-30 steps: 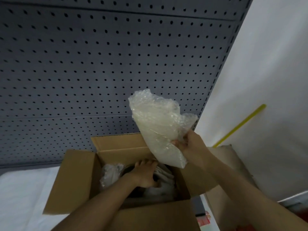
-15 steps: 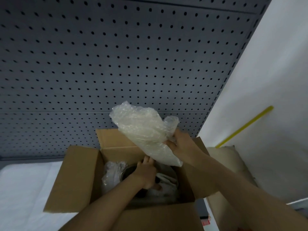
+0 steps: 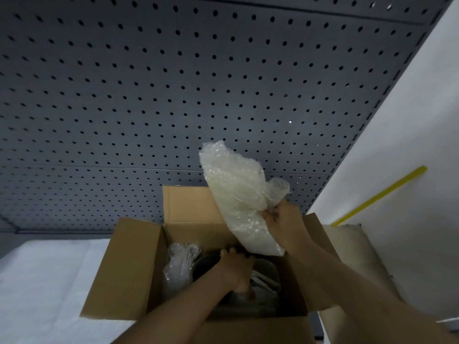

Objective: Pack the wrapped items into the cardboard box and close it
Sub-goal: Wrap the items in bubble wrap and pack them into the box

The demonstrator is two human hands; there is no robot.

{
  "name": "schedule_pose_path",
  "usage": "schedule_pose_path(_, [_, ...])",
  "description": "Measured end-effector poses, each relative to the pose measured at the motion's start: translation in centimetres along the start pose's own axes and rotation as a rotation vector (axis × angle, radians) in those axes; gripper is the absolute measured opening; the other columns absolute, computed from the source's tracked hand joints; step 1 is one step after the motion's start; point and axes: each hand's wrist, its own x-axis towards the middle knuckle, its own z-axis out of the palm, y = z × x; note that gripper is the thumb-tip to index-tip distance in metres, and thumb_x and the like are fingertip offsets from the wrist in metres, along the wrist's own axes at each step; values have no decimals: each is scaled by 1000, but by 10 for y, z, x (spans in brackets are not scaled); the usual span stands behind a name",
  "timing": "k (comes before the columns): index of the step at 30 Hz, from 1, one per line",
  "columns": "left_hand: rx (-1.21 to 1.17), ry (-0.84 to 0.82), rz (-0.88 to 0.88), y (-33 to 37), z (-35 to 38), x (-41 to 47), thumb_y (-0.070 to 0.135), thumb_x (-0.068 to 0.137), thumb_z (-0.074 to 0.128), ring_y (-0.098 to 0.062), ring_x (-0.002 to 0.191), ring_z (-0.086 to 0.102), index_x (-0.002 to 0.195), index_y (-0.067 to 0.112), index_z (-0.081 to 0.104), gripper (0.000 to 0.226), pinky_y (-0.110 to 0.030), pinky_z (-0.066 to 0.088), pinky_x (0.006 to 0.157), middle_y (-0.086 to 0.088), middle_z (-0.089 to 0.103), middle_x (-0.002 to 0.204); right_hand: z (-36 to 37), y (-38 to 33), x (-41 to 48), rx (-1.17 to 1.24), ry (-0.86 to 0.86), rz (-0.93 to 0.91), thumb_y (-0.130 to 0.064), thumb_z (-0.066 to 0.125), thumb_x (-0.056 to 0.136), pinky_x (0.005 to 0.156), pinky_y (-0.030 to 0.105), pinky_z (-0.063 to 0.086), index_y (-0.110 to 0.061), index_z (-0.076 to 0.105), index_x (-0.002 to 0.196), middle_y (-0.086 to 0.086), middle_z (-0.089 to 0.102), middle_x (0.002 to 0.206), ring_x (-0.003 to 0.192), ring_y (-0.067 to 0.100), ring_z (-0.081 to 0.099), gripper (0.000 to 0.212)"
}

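The cardboard box (image 3: 129,271) is seen open at six o'clock, its flaps folded outward at nine, twelve and three o'clock. It stands on a desk (image 3: 44,281) covered in white, seen at eight o'clock.

Above the box's opening, at about one o'clock from its centre, a bubble-wrapped bundle (image 3: 238,194) is held tilted, its upper end pointing to eleven o'clock and its lower corner hanging just over the box's interior. The right hand (image 3: 280,224) is closed on the bundle's right edge, fingers pinching the crumpled wrap.

Down inside the box, the left hand (image 3: 236,271) is seen reaching in, fingers curled over the contents. Whether something is actually gripped there cannot be told; the fingertips are hidden in shadow. Beneath and beside that hand a dark round item (image 3: 206,266) and a pale wrapped item (image 3: 265,276) are glimpsed, details too dim to make out. At nine o'clock of the left hand, against the box's left wall, another wrapped piece (image 3: 181,264) of clear bubble wrap is seen standing.

Behind everything, a grey pegboard (image 3: 173,95) fills the upper view. At three o'clock a white wall (image 3: 409,145) is crossed by a yellow strip (image 3: 380,196), and a tan cushion-like shape (image 3: 357,247) lies just beside the box's right flap.
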Motion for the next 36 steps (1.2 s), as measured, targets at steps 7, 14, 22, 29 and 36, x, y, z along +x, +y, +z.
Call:
schedule_pose_path(7, [11, 18, -10, -1, 16, -18, 43, 89, 52, -41, 146, 3, 152, 22, 10, 78, -68, -14, 109, -16, 9, 160, 0, -12, -6, -253, -185, -99, -13, 49, 96, 69, 25, 36, 1, 65, 103, 17, 63, 88, 84, 26, 60, 22])
schedule_pose_path(14, [-79, 30, 38, -6, 20, -39, 41, 89, 50, -36, 147, 0, 152, 20, 8, 78, -60, -11, 113, -10, 9, 161, 48, -16, -12, -715, -568, -254, -35, 64, 83, 86, 35, 43, -20, 43, 126, 2, 56, 127, 120, 25, 40, 51])
schedule_pose_path(22, [-202, 483, -124, -40, 24, -88, 29, 97, 40, -21, 122, 49, 130, 21, 53, 37, -35, 37, 105, -2, 53, 136, 57, -2, -14, -669, -437, -431, -55, 48, 84, 83, 38, 50, -28, 25, 142, 5, 66, 116, 108, 28, 56, 68])
schedule_pose_path(29, [111, 262, -396, -64, 51, -88, 36, 96, 42, -41, 141, 15, 150, 12, 16, 65, -47, 19, 115, -14, 18, 155, 62, -7, -8, -584, -412, -525, -43, 40, 96, 78, 35, 53, -33, 20, 145, 3, 63, 121, 99, 21, 63, 54])
schedule_pose_path(36, [-90, 325, -378, -71, 59, -68, 15, 96, 47, -28, 120, 53, 146, 10, 24, 55, -33, 52, 93, -17, 35, 145, 72, -27, -4, -678, -383, -521, -35, 36, 99, 60, 28, 35, -23, 39, 139, 4, 65, 113, 90, 22, 64, 42])
